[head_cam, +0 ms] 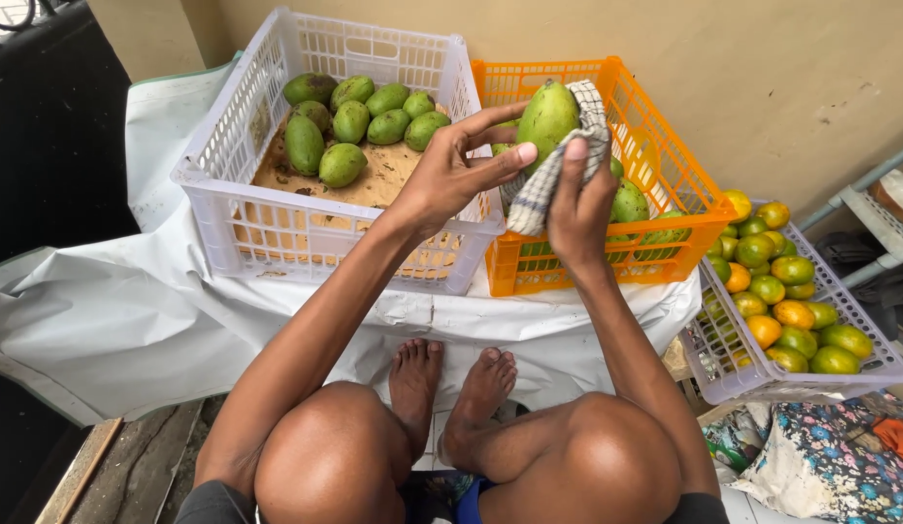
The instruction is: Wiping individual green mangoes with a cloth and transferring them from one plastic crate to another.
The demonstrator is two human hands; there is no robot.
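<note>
A seated person holds one green mango [546,116] up in front of them, above the seam where two plastic crates meet. The left hand [451,175] grips the fruit from its left side, thumb pressed on the lower flank and fingers curled over the top behind it. The right hand [577,209] is closed around a checked cloth [553,175], pressing it against the mango's right side, so the cloth wraps that side and hangs below the fruit. The mango is upright, tapering to a blunt point at the top, with smooth, dull green skin and a paler patch near the middle. Directly under the hands is the near rim of the orange crate [665,146], which holds a few more green mangoes, partly hidden by the right wrist. Touching it on the left is a white crate [228,146] with about ten mangoes grouped at its far end and bare brown lining toward the near wall. Both crates sit on a white sheet [131,311] whose front edge drops just beyond the person's bare feet [451,398]. To the right, lower down, a pale tray [728,374] is full of small green and orange citrus fruits, close to the right knee.
</note>
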